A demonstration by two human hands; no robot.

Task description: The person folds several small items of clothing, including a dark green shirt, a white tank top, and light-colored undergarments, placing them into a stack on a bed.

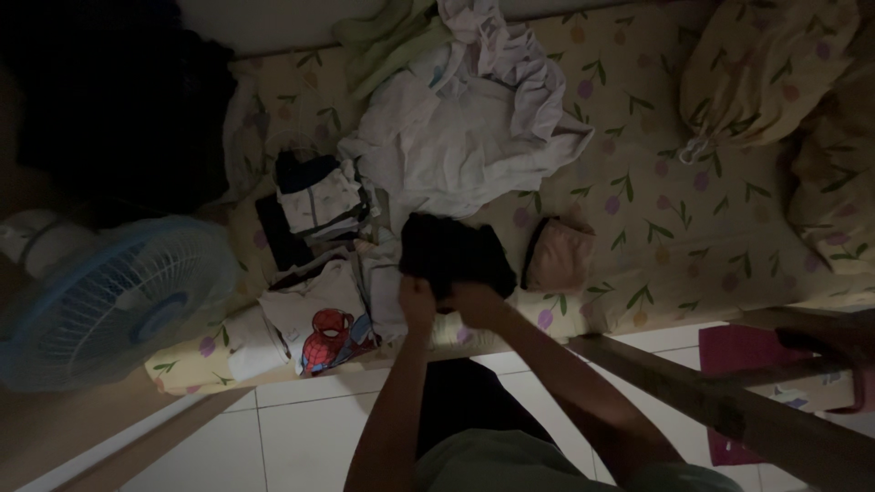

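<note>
Both my hands, left & right, fingers clamped on dark garment at bed's near edge; prob. soft, light, floppy; I'd grip by hem.

Bed runs across upper frame; tiled floor below it. Both hands, left hand & right hand, at bed's near edge, touching folded garment just beyond them. Folded stacks left of garment; printed shirt nearer, at edge. Small folded piece just right of garment. Loose heap behind. Pillows far right. Fan left of bed.
</note>
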